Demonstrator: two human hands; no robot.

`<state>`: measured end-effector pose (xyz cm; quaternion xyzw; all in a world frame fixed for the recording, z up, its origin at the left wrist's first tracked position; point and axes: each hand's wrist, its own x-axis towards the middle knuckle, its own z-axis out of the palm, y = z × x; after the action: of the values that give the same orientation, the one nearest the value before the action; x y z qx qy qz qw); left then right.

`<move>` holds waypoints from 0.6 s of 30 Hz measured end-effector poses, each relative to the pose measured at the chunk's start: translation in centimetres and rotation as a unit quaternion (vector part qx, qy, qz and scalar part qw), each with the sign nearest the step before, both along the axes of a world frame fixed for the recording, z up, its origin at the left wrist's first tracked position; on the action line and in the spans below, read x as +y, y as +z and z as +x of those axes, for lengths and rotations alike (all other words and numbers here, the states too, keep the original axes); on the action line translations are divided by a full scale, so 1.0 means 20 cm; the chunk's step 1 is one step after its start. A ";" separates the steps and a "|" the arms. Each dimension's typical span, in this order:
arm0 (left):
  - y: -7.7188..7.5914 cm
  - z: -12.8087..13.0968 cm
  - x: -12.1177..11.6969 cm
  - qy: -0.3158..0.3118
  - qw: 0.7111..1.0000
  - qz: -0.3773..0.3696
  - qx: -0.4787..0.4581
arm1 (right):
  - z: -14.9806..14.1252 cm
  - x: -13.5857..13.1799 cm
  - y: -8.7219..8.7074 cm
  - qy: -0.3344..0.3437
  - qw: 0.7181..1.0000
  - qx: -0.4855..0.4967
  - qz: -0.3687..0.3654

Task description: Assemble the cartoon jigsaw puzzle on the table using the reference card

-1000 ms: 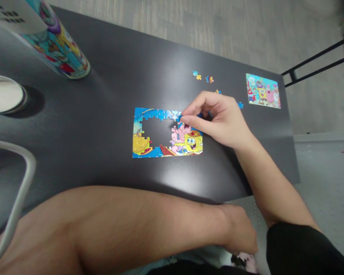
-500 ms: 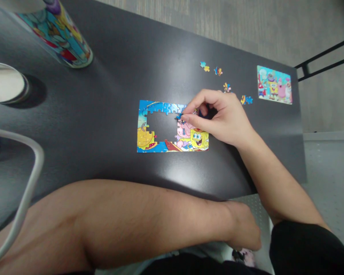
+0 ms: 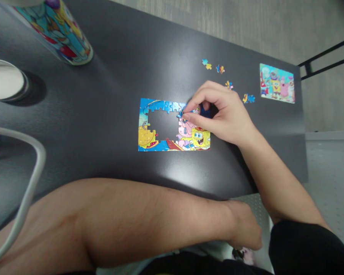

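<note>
My right hand (image 3: 219,110) is closed in a pinch on a small blue puzzle piece (image 3: 180,114). The piece is at the upper right corner of the gap in a jigsaw puzzle (image 3: 146,140) on the table; I cannot tell if it sits fully in. A cartoon scene with a yellow face and pink shapes covers the joined part, partly hidden by my fingers. My left forearm lies across the bottom of the view, and my left hand (image 3: 244,225) rests below the table edge with its fingers out of sight.
Several loose puzzle pieces (image 3: 220,69) lie beyond my right hand. A cartoon picture card (image 3: 278,84) is at the table's right end. On the left stand a tall cartoon-printed can (image 3: 65,38) and a round container (image 3: 5,81), with a white cable (image 3: 39,160) nearer me.
The view has shifted slightly. My right hand keeps its pinch on the piece, which looks a little higher, against the puzzle's upper row. My left hand has stayed put.
</note>
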<state>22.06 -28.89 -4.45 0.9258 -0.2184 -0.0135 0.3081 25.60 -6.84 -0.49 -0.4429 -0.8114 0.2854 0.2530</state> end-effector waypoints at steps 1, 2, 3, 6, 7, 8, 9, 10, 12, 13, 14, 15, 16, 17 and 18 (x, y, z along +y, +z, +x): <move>0.00 0.00 -0.01 0.002 1.000 0.003 0.001 | 0.00 0.00 0.00 -0.004 1.000 0.000 0.003; 0.00 0.01 -0.01 0.005 1.000 0.005 0.002 | 0.00 0.00 -0.01 -0.006 1.000 -0.001 0.006; -0.01 0.01 -0.02 0.006 1.000 0.008 0.003 | 0.00 0.00 -0.01 -0.007 1.000 -0.001 0.008; -0.02 0.01 -0.02 0.008 1.000 0.009 -0.001 | 0.00 0.00 -0.02 -0.001 1.000 -0.003 0.012; -0.02 0.01 -0.03 0.008 1.000 0.008 -0.002 | 0.00 0.00 -0.02 0.002 1.000 -0.006 0.010; -0.03 0.01 -0.03 0.008 1.000 0.006 -0.002 | 0.00 0.00 -0.02 0.004 1.000 -0.010 0.004; -0.03 0.01 -0.03 0.009 1.000 0.003 -0.002 | 0.00 0.00 -0.01 0.005 1.000 -0.014 -0.003; -0.03 0.01 -0.03 0.010 1.000 0.000 -0.001 | -0.01 0.00 0.00 0.005 1.000 -0.020 -0.012; -0.04 0.01 -0.03 0.013 1.000 -0.008 -0.001 | -0.01 0.00 0.02 0.005 0.999 -0.031 -0.026; -0.04 0.01 -0.03 0.015 1.000 -0.011 -0.001 | -0.02 0.00 0.03 0.002 0.999 -0.033 -0.029; -0.04 0.01 -0.03 0.016 1.000 -0.014 -0.002 | -0.02 0.00 0.03 -0.002 0.999 -0.031 -0.028; -0.03 0.01 -0.03 0.015 1.000 -0.016 -0.002 | -0.02 -0.01 0.04 -0.012 0.999 -0.023 -0.020; -0.03 0.01 -0.03 0.014 1.000 -0.017 0.000 | -0.01 -0.01 0.04 -0.027 1.000 -0.011 -0.005; -0.03 0.01 -0.03 0.011 1.000 -0.017 0.002 | -0.01 -0.01 0.04 -0.047 0.999 0.001 0.014; -0.02 0.01 -0.02 0.006 1.000 -0.018 0.006 | 0.00 -0.01 0.04 -0.068 0.997 0.015 0.039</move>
<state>22.26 -29.31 -4.89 0.9213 -0.2113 -0.0130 0.3262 25.62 -7.04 0.33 -0.4828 -0.7859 0.2423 0.3008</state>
